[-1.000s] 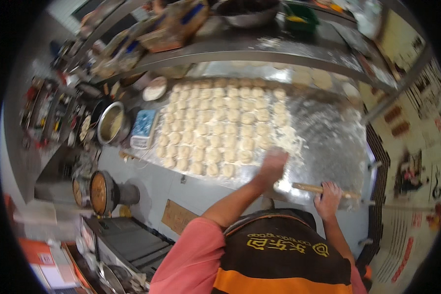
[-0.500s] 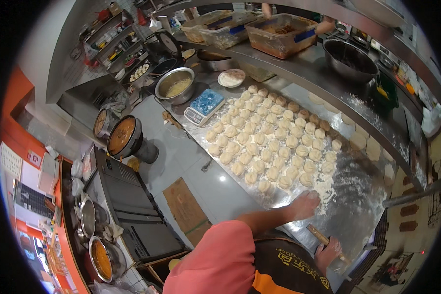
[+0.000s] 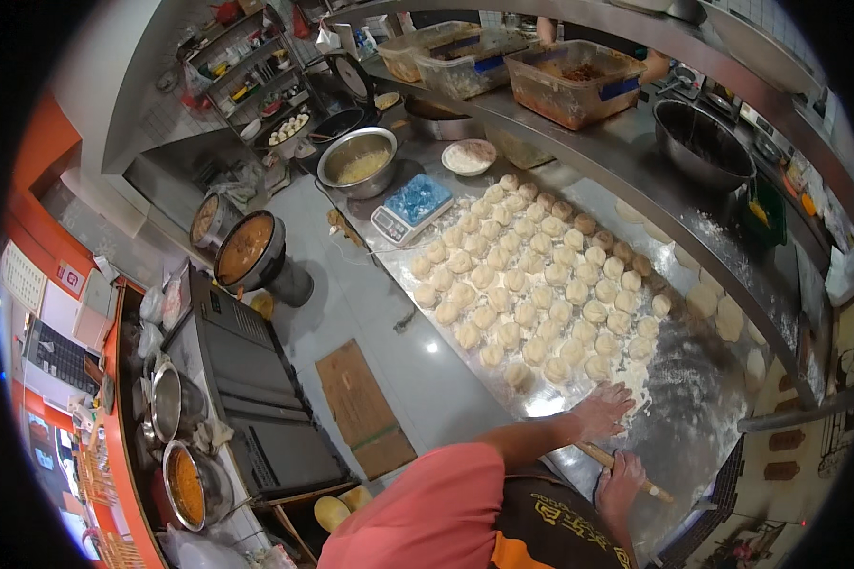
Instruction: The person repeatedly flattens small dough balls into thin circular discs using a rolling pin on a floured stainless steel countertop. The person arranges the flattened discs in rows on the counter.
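My left hand (image 3: pixel 605 408) lies with its fingers stretched out over the floury patch (image 3: pixel 641 379) at the near edge of the dough pieces. Nothing shows in it. Closer to me, my right hand (image 3: pixel 621 482) is wrapped round a wooden rolling pin (image 3: pixel 593 453), which slants across the metal table. One end of the pin reaches almost to my left wrist. Many small round dough balls (image 3: pixel 541 299) stand in rows on the floured tabletop beyond my left hand. Flat dough rounds (image 3: pixel 702 299) lie along the right side, partly under the shelf.
A digital scale (image 3: pixel 412 209) with a blue top, a bowl of flour (image 3: pixel 469 156) and a steel basin (image 3: pixel 357 163) stand at the table's far left end. Overhead, a metal shelf (image 3: pixel 598 156) carries plastic tubs (image 3: pixel 574 83) and a dark-filled bowl (image 3: pixel 702 147). Another person's hand (image 3: pixel 657 64) shows behind it.
My left hand has gone from curled to spread out. My right hand, with the rolling pin, has come nearer to it. The whole view has shifted slightly.
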Action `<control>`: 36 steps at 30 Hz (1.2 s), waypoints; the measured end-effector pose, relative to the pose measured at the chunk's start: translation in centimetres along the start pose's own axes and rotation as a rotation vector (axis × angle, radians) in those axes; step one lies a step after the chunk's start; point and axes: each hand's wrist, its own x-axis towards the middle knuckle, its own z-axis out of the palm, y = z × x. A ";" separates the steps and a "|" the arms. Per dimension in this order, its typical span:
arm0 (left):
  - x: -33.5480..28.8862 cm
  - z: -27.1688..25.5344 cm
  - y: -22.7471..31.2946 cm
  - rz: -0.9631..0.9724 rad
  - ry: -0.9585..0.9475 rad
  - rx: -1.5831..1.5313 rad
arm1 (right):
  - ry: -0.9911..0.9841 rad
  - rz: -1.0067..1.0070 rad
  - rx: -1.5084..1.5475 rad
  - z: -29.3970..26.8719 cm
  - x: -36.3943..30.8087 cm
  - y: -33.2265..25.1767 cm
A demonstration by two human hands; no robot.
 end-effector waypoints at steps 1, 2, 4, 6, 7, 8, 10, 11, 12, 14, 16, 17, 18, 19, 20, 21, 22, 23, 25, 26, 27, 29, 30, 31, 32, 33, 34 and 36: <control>-0.2 -0.6 0.0 0.017 0.103 -0.042 | -0.001 -0.006 0.030 0.2 0.5 -0.2; 0.1 -0.7 -0.7 -0.001 0.070 -0.045 | -0.001 -0.009 0.030 0.4 0.8 -0.4; 0.8 -0.8 -2.5 -0.043 0.004 -0.055 | -0.006 -0.020 0.033 0.5 1.3 -0.9; 0.4 -0.8 -3.4 0.018 0.032 -0.035 | -0.010 -0.007 0.018 0.9 1.0 -1.2; 0.1 -0.8 -3.7 0.049 0.046 -0.026 | -0.013 0.000 0.010 1.0 1.0 -1.4; 0.0 -0.9 -3.5 -0.008 0.024 -0.112 | -0.072 0.044 0.029 0.9 1.1 -1.6; -0.6 -2.4 -2.0 -0.128 -0.012 -0.280 | -0.187 0.120 0.068 -0.3 1.9 -2.8; -0.6 0.0 -2.6 -0.035 0.172 -0.356 | -0.128 0.117 0.034 0.2 2.3 -2.8; -0.1 -0.3 -2.0 -0.151 0.079 -0.589 | -0.058 0.137 -0.011 1.0 2.4 -2.1; 0.5 -0.8 -0.8 -0.223 -0.003 -0.729 | 0.044 0.189 -0.071 2.4 3.8 -0.6; 1.0 -0.2 -0.8 -0.147 0.045 -0.546 | 0.106 0.249 -0.094 3.2 6.9 1.1; 1.4 -0.1 -0.9 -0.105 0.053 -0.482 | 0.084 0.277 -0.073 3.0 7.9 1.7; 1.7 -0.4 -1.0 -0.096 0.019 -0.406 | 0.067 0.300 -0.048 2.8 9.1 2.0; 1.7 -0.6 -1.2 -0.088 -0.016 -0.331 | 0.051 0.323 -0.024 2.5 9.9 2.0; 1.7 -0.7 -1.0 -0.111 -0.095 -0.251 | 0.023 0.326 -0.026 2.2 9.5 1.3; 2.1 -0.8 -0.9 -0.128 -0.168 -0.173 | 0.000 0.327 -0.036 1.6 8.6 0.3; 2.4 0.3 -1.3 -0.107 -0.120 -0.218 | -0.027 0.326 -0.049 1.3 7.5 -0.8; 2.7 2.3 -2.1 -0.082 -0.074 -0.264 | -0.032 0.304 -0.104 2.0 5.1 -1.1; 2.1 1.7 -1.9 -0.103 0.062 -0.451 | -0.113 0.274 -0.170 1.8 2.9 -2.4; 2.1 1.0 -1.5 -0.164 0.052 -0.477 | -0.182 0.273 -0.184 0.5 2.2 -3.2; 1.8 0.5 -1.1 -0.232 0.042 -0.503 | -0.255 0.269 -0.194 -0.2 1.8 -3.7; 1.2 0.4 -0.6 -0.274 0.018 -0.481 | -0.090 0.320 -0.159 1.9 3.4 -2.1; 1.4 0.4 -0.4 -0.235 0.003 -0.425 | 0.003 0.349 -0.141 2.5 4.7 -1.1; 1.4 0.2 -0.4 -0.208 -0.006 -0.366 | 0.027 0.400 -0.136 2.1 6.7 -0.5; 1.6 -0.1 -0.2 -0.191 -0.011 -0.373 | 0.025 0.397 -0.105 1.7 8.3 0.4; 1.9 -0.8 0.2 -0.179 -0.012 -0.382 | 0.021 0.389 -0.073 1.4 9.7 1.4; 2.0 -1.6 0.5 -0.167 -0.014 -0.390 | 0.017 0.381 -0.041 1.4 10.4 1.8; 2.3 -1.5 0.2 -0.188 -0.064 -0.318 | 0.010 0.372 -0.018 2.1 9.0 1.5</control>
